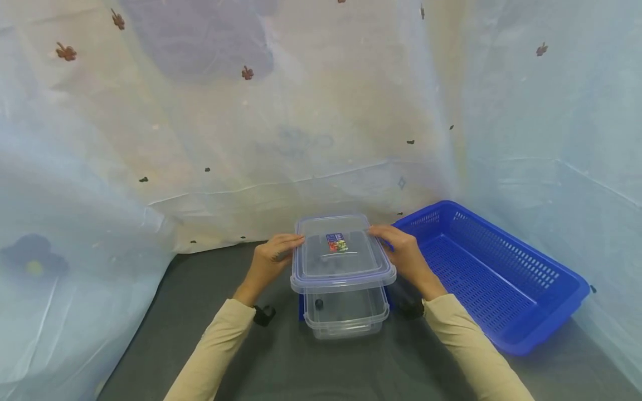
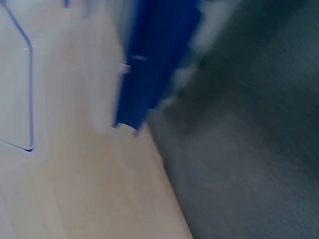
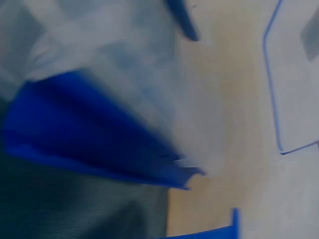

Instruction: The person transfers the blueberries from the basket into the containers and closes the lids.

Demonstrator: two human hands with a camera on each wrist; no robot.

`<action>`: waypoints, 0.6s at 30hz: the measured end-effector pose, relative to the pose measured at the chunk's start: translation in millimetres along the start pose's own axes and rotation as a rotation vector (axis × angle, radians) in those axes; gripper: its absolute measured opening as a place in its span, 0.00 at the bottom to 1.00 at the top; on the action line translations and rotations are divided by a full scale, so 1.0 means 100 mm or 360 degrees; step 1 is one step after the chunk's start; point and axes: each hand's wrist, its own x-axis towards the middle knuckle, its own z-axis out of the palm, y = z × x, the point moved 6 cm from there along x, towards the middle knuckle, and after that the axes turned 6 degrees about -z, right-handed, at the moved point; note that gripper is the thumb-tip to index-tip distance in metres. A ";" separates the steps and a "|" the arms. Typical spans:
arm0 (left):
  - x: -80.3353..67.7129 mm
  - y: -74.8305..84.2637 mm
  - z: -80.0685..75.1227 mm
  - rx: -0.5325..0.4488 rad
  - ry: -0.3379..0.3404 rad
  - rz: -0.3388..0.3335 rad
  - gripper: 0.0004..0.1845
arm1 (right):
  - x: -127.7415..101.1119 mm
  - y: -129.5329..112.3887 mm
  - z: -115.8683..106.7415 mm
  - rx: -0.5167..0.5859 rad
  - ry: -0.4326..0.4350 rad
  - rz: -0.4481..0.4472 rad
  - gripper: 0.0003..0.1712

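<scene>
A clear plastic lid [image 1: 321,259] with a blue seal line and a small colourful sticker is held between both hands. My left hand [image 1: 270,260] grips its left edge, and my right hand [image 1: 407,256] grips the right edge. Below the lid's near side shows a clear food container [image 1: 351,312] on the dark table, with a small dark round spot near its left side. Blue flaps [image 2: 154,64] appear in the left wrist view, and another blue flap [image 3: 84,129] shows in the right wrist view. Both wrist views are blurred and show neither hand.
A blue perforated basket [image 1: 541,267] stands at the right, close to the right forearm. The dark grey tabletop [image 1: 200,289] lies under everything. A pale patterned sheet [image 1: 301,139] hangs behind and along both sides.
</scene>
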 end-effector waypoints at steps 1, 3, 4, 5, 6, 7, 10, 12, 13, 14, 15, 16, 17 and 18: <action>-0.02 0.00 0.03 0.0040 -0.0022 0.0034 0.25 | -0.04 -0.01 0.04 -0.0043 -0.0029 0.0004 0.23; -0.07 0.00 0.09 0.0101 -0.0062 0.0073 0.25 | -0.13 -0.02 0.11 -0.0147 -0.0088 -0.0001 0.25; -0.09 -0.01 0.12 0.0129 -0.0075 0.0088 0.25 | -0.17 -0.03 0.14 -0.0211 -0.0116 -0.0014 0.26; -0.11 -0.02 0.14 0.0150 -0.0087 0.0096 0.25 | -0.21 -0.05 0.18 -0.0271 -0.0140 -0.0034 0.27; -0.14 -0.02 0.17 0.0161 -0.0098 0.0101 0.25 | -0.25 -0.06 0.21 -0.0333 -0.0161 -0.0059 0.28; -0.16 -0.03 0.20 0.0176 -0.0113 0.0109 0.25 | -0.29 -0.06 0.24 -0.0393 -0.0179 -0.0083 0.28; -0.25 -0.06 0.29 0.0202 -0.0158 0.0127 0.25 | -0.38 -0.08 0.31 -0.0490 -0.0181 -0.0153 0.28; -0.30 -0.08 0.35 0.0217 -0.0191 0.0126 0.25 | -0.43 -0.08 0.34 -0.0521 -0.0168 -0.0191 0.27; -0.33 -0.10 0.37 0.0228 -0.0207 0.0118 0.25 | -0.45 -0.07 0.36 -0.0532 -0.0163 -0.0207 0.26; -0.35 -0.11 0.40 0.0232 -0.0218 0.0110 0.25 | -0.47 -0.07 0.38 -0.0546 -0.0163 -0.0227 0.24; -0.37 -0.11 0.41 0.0242 -0.0230 0.0096 0.25 | -0.49 -0.06 0.39 -0.0556 -0.0167 -0.0248 0.22; -0.39 -0.12 0.42 0.0249 -0.0235 0.0083 0.25 | -0.50 -0.06 0.40 -0.0570 -0.0172 -0.0272 0.18; -0.42 -0.13 0.44 0.0266 -0.0243 0.0073 0.25 | -0.51 -0.06 0.42 -0.0586 -0.0176 -0.0297 0.15; -0.43 -0.13 0.45 0.0288 -0.0250 0.0071 0.25 | -0.53 -0.06 0.43 -0.0604 -0.0180 -0.0321 0.14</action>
